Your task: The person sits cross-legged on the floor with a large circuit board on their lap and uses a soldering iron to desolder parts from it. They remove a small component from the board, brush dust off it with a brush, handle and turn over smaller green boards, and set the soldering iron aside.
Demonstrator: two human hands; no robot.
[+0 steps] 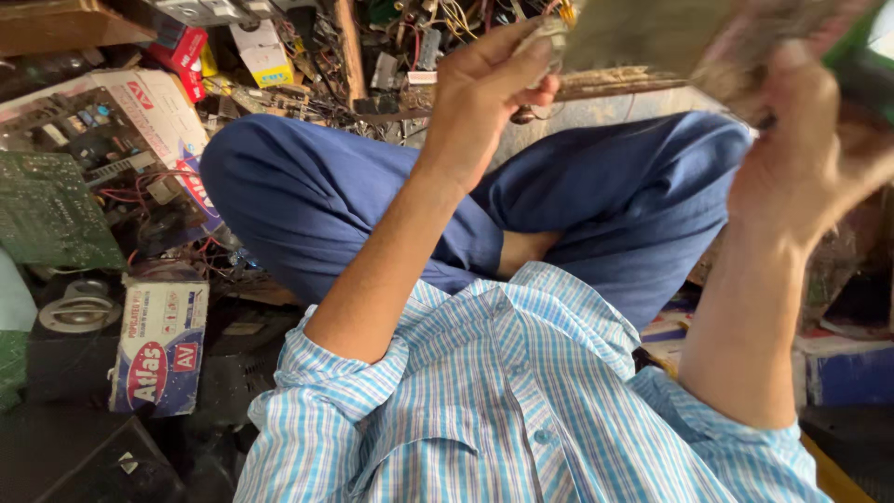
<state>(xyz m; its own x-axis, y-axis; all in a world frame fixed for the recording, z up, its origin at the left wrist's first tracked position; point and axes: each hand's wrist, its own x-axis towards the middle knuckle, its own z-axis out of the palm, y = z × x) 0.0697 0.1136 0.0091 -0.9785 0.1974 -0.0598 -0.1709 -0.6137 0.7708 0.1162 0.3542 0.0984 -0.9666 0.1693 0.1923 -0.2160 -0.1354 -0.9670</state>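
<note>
Shirt (pixel 521 410), striped blue and white, fills the near foreground, sleeves rolled above the elbows. Beyond it lie crossed legs in blue trousers (pixel 372 205), a bare foot just showing between them.

Both forearms rise from the shirt toward the top of the view. The left hand (pixel 489 88) is curled shut, thumb and fingers pinching the left end of a blurred board (pixel 643 33) held up close to the camera. The right hand (pixel 805 158) grips the board's right end, fingers wrapped round its edge; that part is too blurred to tell more. The board spans the two hands at the top, above the knees, brownish with a green patch at the far right corner.

To the left, on the floor, a small printed box (pixel 160 345) lies beside a round speaker (pixel 79 312). Further out sits a green circuit board (pixel 47 210), next to an open carton (pixel 140 121) holding parts and red wires. Farthest away, along the top edge, is a heap of loose wires, small boxes (pixel 261 51) and electronic scrap.
</note>
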